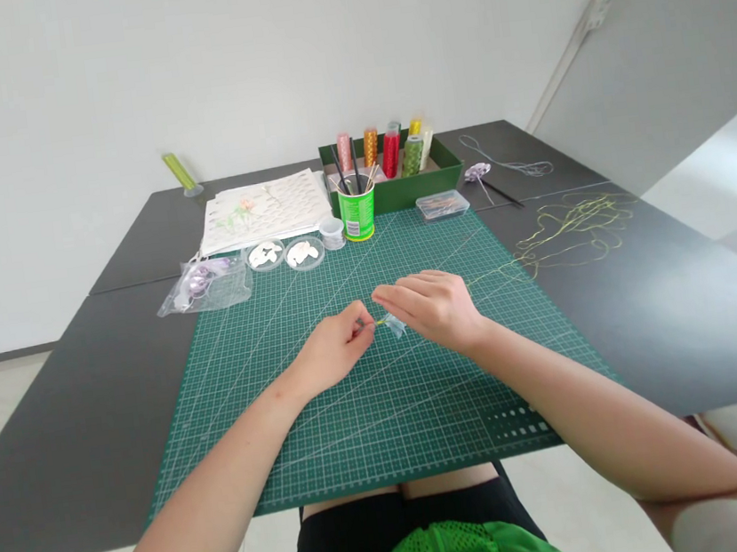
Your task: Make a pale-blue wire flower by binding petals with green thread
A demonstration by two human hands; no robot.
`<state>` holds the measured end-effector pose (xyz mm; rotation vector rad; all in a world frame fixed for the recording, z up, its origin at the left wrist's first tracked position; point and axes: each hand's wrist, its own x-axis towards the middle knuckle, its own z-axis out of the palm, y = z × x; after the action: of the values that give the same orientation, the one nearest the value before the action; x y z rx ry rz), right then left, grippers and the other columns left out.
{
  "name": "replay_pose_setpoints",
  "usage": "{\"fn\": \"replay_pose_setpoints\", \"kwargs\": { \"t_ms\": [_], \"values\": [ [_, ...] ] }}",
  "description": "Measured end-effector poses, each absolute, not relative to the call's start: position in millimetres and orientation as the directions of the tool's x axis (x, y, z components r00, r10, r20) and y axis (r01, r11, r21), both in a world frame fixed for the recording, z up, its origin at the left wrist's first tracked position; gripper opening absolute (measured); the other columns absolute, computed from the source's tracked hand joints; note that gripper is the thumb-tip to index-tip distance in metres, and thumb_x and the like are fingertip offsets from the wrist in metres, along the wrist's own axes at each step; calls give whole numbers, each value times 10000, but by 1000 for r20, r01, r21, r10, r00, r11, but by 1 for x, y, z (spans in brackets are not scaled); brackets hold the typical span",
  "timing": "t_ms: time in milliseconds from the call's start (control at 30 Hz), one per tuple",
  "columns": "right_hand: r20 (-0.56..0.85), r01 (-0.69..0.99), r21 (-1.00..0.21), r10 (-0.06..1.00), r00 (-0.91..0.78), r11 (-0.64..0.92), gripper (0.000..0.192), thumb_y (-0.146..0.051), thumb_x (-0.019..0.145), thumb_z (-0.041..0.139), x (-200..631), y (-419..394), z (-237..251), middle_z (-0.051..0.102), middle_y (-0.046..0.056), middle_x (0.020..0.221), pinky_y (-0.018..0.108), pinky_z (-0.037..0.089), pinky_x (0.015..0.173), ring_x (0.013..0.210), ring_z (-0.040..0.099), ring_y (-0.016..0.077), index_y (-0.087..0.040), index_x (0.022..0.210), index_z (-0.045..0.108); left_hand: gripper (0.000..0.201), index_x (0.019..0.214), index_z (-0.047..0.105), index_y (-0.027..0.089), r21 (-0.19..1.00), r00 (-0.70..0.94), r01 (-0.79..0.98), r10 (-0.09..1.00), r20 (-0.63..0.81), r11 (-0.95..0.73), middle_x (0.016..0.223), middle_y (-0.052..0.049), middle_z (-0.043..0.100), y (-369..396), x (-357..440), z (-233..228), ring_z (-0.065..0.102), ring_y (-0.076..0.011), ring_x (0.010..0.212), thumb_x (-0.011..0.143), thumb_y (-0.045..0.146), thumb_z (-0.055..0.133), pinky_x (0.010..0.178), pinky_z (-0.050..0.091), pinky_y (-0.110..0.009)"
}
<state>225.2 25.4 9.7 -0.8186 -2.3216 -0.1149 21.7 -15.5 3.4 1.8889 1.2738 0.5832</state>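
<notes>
My left hand and my right hand meet over the middle of the green cutting mat. The left fingers pinch a thin wire-like stem with a yellow-green tip. My right hand pinches a small pale blue petal piece at that stem's end. A yellow-green thread runs from the hands to a loose tangle on the dark table at the right.
At the mat's far edge stand a green cup of tools, two small dishes of white pieces, a small clear jar and a plastic bag. Behind are pattern sheets, a green box of thread spools and a clear case.
</notes>
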Motion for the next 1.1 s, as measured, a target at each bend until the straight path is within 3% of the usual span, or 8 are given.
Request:
{"fn": "replay_pose_setpoints", "kwargs": {
  "t_ms": [267, 433, 533, 633, 733, 900, 1100],
  "values": [
    [614, 552, -168, 525, -590, 817, 309, -329, 1031, 489, 238, 38, 10, 742, 9, 725, 267, 425, 601, 612, 628, 124, -215, 913, 752, 101, 825, 484, 223, 844, 506, 501, 856, -104, -194, 572, 83, 457, -18, 24, 8, 403, -119, 512, 923, 244, 499, 539, 317, -246],
    [565, 517, -303, 588, -579, 800, 276, -320, 1012, 519, 240, 43, 5, 775, 25, 829, 249, 445, 629, 706, 682, 140, -216, 942, 764, 100, 815, 495, 222, 861, 541, 474, 833, -118, -186, 565, 80, 454, -18, 25, 10, 368, -115, 500, 913, 231, 514, 517, 292, -243],
    [489, 509, -447, 678, -549, 735, 245, -327, 979, 570, 238, 47, 0, 721, 5, 721, 233, 405, 594, 632, 615, 118, -211, 921, 778, 120, 818, 486, 224, 877, 562, 449, 817, -130, -169, 547, 89, 426, -18, 24, 12, 333, -107, 483, 934, 252, 502, 503, 264, -236],
    [376, 489, -616, 776, -506, 617, 222, -356, 925, 645, 236, 53, -6, 477, -64, 495, 230, 310, 522, 483, 396, 82, -193, 884, 789, 131, 824, 483, 225, 885, 558, 445, 816, -151, -140, 536, 96, 414, -18, 21, 15, 304, -100, 465, 943, 274, 501, 484, 242, -230],
    [290, 448, -723, 820, -493, 525, 207, -352, 882, 684, 232, 59, -12, 332, -92, 486, 230, 271, 516, 481, 297, 73, -174, 854, 787, 131, 824, 477, 223, 894, 543, 431, 827, -147, -124, 528, 99, 403, -18, 18, 16, 288, -95, 457, 937, 276, 515, 473, 228, -223],
    [194, 424, -793, 840, -507, 439, 212, -341, 859, 678, 228, 62, -17, 325, -90, 506, 236, 261, 526, 502, 295, 78, -150, 842, 770, 163, 805, 456, 221, 919, 514, 373, 853, -90, -128, 510, 101, 375, -18, 15, 18, 272, -89, 449, 936, 292, 520, 464, 207, -213],
    [166, 390, -828, 841, -515, 402, 290, -405, 868, 629, 227, 62, -24, 448, -46, 547, 238, 299, 552, 550, 378, 101, -145, 790, 732, 168, 811, 467, 215, 933, 406, 327, 914, 6, -152, 517, 102, 354, -16, 15, 19, 269, -84, 447, 938, 311, 520, 454, 212, -199]
  ]
}}
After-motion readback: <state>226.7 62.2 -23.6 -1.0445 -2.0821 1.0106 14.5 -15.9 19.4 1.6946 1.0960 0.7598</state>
